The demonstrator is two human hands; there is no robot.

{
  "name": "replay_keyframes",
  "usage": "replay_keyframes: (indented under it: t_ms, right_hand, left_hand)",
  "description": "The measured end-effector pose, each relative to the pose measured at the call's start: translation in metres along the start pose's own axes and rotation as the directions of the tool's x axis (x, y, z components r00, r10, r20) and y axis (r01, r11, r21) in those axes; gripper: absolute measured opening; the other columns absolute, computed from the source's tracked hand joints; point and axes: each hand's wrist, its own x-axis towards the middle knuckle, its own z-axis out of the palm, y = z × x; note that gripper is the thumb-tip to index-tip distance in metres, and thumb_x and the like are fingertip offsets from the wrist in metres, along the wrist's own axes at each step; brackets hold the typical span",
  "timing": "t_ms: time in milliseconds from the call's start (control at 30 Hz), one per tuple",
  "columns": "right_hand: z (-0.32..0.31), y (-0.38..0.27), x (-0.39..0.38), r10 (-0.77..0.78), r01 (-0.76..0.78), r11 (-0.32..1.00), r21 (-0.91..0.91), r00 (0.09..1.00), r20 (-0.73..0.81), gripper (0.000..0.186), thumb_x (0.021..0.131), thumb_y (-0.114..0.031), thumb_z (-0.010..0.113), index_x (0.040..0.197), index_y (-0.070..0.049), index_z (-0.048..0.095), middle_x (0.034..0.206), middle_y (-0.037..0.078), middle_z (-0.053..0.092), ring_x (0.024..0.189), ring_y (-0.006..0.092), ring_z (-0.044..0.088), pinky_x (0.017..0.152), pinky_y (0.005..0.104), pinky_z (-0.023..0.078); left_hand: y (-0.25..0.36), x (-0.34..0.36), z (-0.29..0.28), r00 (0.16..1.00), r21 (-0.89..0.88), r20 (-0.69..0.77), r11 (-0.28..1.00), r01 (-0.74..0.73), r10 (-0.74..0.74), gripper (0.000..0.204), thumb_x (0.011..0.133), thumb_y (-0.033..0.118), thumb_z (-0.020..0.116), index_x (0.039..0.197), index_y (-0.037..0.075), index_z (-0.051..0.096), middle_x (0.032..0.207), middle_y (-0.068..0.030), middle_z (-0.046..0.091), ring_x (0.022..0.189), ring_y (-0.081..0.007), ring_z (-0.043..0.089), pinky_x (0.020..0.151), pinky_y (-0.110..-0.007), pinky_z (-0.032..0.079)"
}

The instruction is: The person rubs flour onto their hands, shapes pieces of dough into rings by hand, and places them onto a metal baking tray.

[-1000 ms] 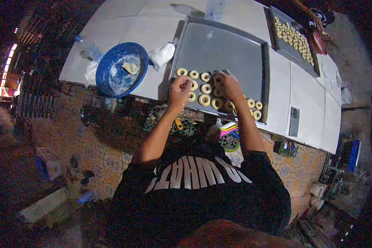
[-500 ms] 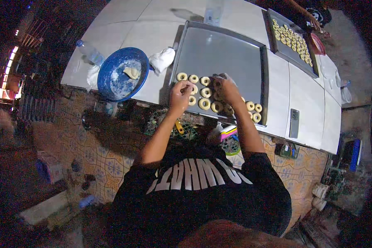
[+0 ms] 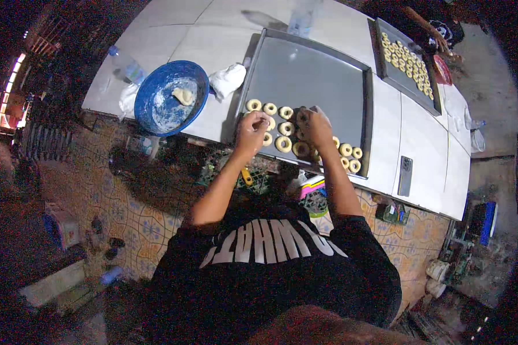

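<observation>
Several pale dough rings (image 3: 283,144) lie in rows along the near side of a large grey metal tray (image 3: 311,66). My left hand (image 3: 252,135) is over the tray's near left corner, its fingers curled and pinched beside a ring. Whatever is between those fingertips is too small to make out. Further right, my right hand (image 3: 319,129) reaches over the rings with fingers bent down and drawn together. Its own back and shadow hide the fingertips and the rings beneath them.
Left of the tray stand a blue basin (image 3: 197,118) with a dough lump (image 3: 183,96), a white bag (image 3: 227,80) and a plastic bottle (image 3: 126,66). A phone (image 3: 406,175) lies right. Beyond it, a second tray (image 3: 434,103) holds more rings near another person's arm (image 3: 423,23).
The view has tilted slightly. Both hands remain over nearly the same rings, with only small finger shifts; the rings keep their arrangement.
</observation>
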Motion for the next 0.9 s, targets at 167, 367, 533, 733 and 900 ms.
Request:
replay_keyframes:
  t_ms: [167,367,533,733,900]
  right_hand:
    - [-0.011,-0.012,-0.006,-0.073,0.072,0.997,-0.035,0.997,-0.024,0.035,0.084,-0.015,0.073,0.119,-0.013,0.074,0.116,0.019,0.069,0.105,0.0431,0.066,0.090,0.0508,0.054]
    - [0.005,-0.003,-0.008,0.163,-0.158,0.982,0.107,0.986,-0.040,0.038,0.086,-0.021,0.077,0.124,-0.016,0.073,0.117,0.017,0.067,0.101,0.0424,0.068,0.086,0.0512,0.056]
    - [0.020,0.005,-0.004,0.196,-0.180,0.976,0.124,0.971,-0.134,0.039,0.087,-0.024,0.078,0.124,-0.014,0.071,0.116,0.018,0.067,0.101,0.0426,0.068,0.086,0.0518,0.056]
    - [0.018,0.005,-0.014,0.175,-0.163,0.983,0.086,0.974,-0.142,0.036,0.087,-0.016,0.074,0.122,-0.010,0.072,0.113,0.020,0.071,0.104,0.0434,0.068,0.088,0.0520,0.056]
    - [0.021,0.009,-0.028,0.189,-0.155,0.975,0.158,0.953,-0.236,0.031,0.086,-0.029,0.075,0.111,-0.011,0.074,0.108,0.019,0.072,0.101,0.0428,0.069,0.088,0.0522,0.056]
  left_hand:
    - [-0.001,-0.001,-0.001,1.000,-0.027,0.025,1.000,-0.006,0.006,0.009,0.096,0.004,0.069,0.105,0.003,0.067,0.099,-0.0055,0.070,0.091,-0.0159,0.068,0.084,-0.032,0.053]
    - [-0.001,0.000,-0.001,0.998,0.041,0.044,0.999,0.035,-0.037,0.009,0.097,0.007,0.070,0.105,0.003,0.068,0.102,-0.0064,0.072,0.099,-0.0180,0.069,0.091,-0.034,0.053]
    - [0.004,0.000,-0.001,0.999,0.011,0.050,1.000,0.019,-0.019,0.007,0.097,0.005,0.069,0.103,0.003,0.067,0.099,-0.0068,0.071,0.093,-0.0158,0.069,0.085,-0.033,0.054]
    - [0.007,-0.003,-0.001,0.998,0.011,0.051,1.000,0.021,-0.021,0.008,0.098,0.005,0.069,0.105,0.003,0.067,0.101,-0.0061,0.070,0.097,-0.0166,0.068,0.088,-0.033,0.053]
    - [0.003,-0.002,-0.004,0.994,-0.022,0.082,0.997,0.074,-0.072,0.009,0.099,0.010,0.070,0.106,0.004,0.068,0.104,-0.0045,0.071,0.101,-0.0163,0.067,0.094,-0.033,0.052]
